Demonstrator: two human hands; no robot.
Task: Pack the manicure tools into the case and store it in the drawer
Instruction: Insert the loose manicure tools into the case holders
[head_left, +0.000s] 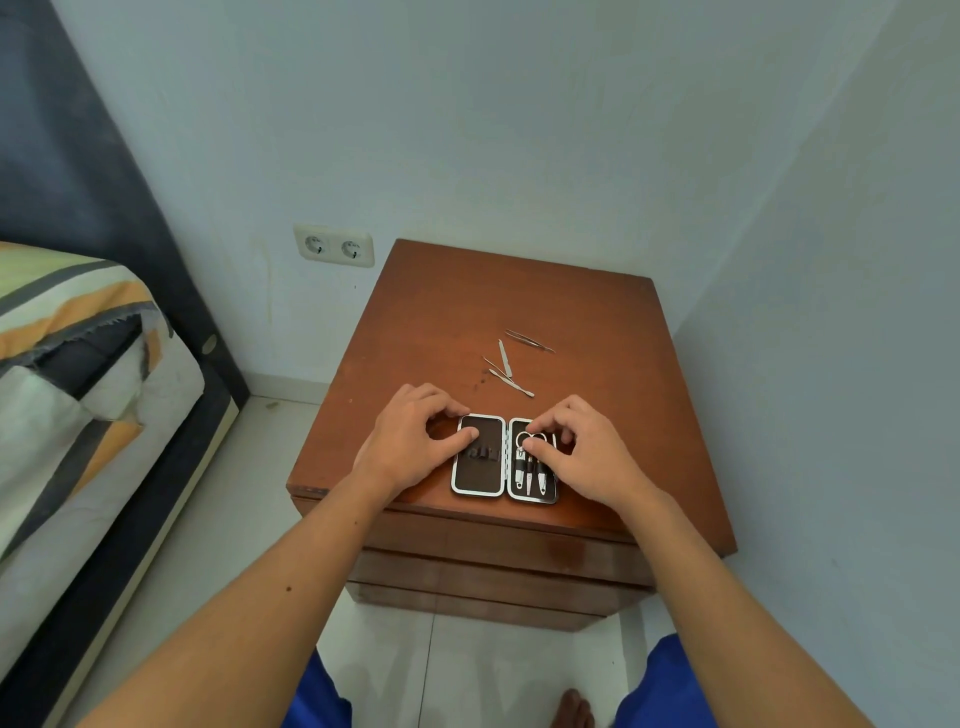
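On the near edge of the wooden nightstand (519, 312), the open manicure case (504, 460) lies flat, long axis near-to-far. Left hand (410, 441) steadies its left half; right hand (582, 452) pinches scissors (531, 447) into the right half. Packing is under way: loose tools (511, 366) beyond, pointing mostly far-left to near-right, likely need picking up next.

From my feed, the right hand (582, 452) covers the top right corner of the open case (504, 460), so I can't tell what its fingertips pinch. The loose tools (511, 366) at twelve o'clock are too thin to identify. The bed (78, 374) is cut off at nine o'clock.
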